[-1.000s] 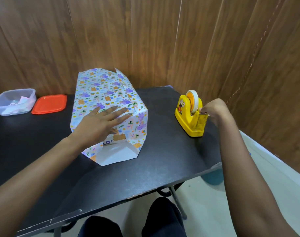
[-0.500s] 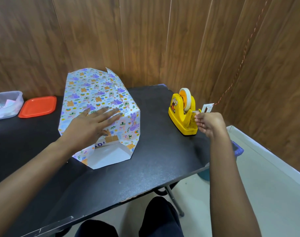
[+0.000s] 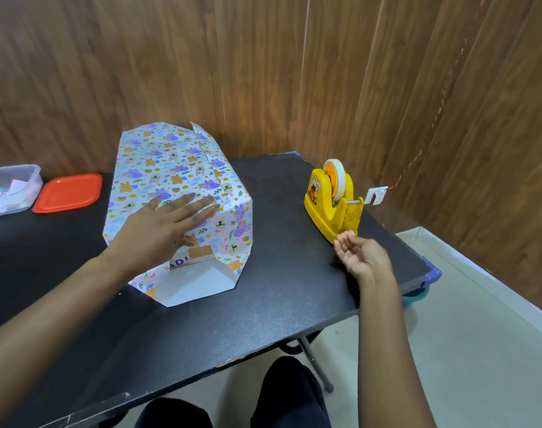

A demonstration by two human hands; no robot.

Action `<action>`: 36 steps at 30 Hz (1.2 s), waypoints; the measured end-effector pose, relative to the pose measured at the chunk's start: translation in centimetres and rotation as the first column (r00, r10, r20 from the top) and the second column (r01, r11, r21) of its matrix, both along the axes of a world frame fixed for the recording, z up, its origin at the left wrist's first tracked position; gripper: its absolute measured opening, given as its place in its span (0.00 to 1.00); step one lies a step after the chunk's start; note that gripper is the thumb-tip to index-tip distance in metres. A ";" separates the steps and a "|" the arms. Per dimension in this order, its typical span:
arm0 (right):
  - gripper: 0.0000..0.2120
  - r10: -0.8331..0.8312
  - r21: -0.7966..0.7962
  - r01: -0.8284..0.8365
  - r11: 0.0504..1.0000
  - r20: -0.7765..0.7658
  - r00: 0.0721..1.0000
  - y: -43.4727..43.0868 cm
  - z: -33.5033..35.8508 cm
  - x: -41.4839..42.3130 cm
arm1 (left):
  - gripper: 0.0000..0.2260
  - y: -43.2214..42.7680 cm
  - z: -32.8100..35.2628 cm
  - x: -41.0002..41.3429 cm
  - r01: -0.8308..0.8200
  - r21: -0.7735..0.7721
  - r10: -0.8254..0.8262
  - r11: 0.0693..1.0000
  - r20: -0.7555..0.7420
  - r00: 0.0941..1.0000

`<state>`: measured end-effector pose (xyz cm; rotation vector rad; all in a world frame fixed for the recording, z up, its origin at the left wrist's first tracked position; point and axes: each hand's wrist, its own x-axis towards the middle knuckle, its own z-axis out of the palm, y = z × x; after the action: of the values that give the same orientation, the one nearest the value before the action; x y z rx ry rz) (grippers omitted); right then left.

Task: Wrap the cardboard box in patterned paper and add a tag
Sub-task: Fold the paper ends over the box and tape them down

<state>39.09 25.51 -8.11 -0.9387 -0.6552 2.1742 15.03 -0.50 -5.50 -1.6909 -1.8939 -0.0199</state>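
The paper-covered cardboard box [image 3: 177, 193] lies mid-table [image 3: 279, 304], long axis running away from the wearer, its near end unfolded. The left hand [image 3: 167, 227] presses flat and spread on top. The right hand [image 3: 361, 253], loosely curled and empty, has dropped below the yellow tape dispenser [image 3: 333, 202] near the table's right edge; bare tabletop lies between.

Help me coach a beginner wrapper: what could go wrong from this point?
1. Only the left hand pins the patterned paper on top; lifting it may let the overlap spring open.
2. The near end is unfolded, with the cardboard box showing, so the paper could shift.
3. I can't see any tape in the right hand beside the yellow tape dispenser; a clear strip could curl onto itself.
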 end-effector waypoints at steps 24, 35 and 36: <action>0.10 -0.128 0.877 -0.447 0.177 0.471 0.873 -13.1 -1.4 -9.2 | 0.43 0.6 -0.2 1.1 -0.129 -0.128 0.108 0.983 -0.161 0.981; 0.10 -0.152 0.865 -0.447 0.228 0.485 0.861 -12.4 -0.3 -10.4 | 0.41 0.7 -0.1 1.2 -0.119 -0.105 0.102 0.987 -0.157 0.982; 0.11 -0.155 0.860 -0.444 0.251 0.488 0.859 -12.4 -0.4 -10.6 | 0.41 0.7 -0.1 1.2 -0.118 -0.103 0.101 0.988 -0.158 0.982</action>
<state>28.49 13.10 -8.50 -0.6542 -2.1216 1.0935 16.21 0.22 -5.63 -1.6084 -1.9008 0.2568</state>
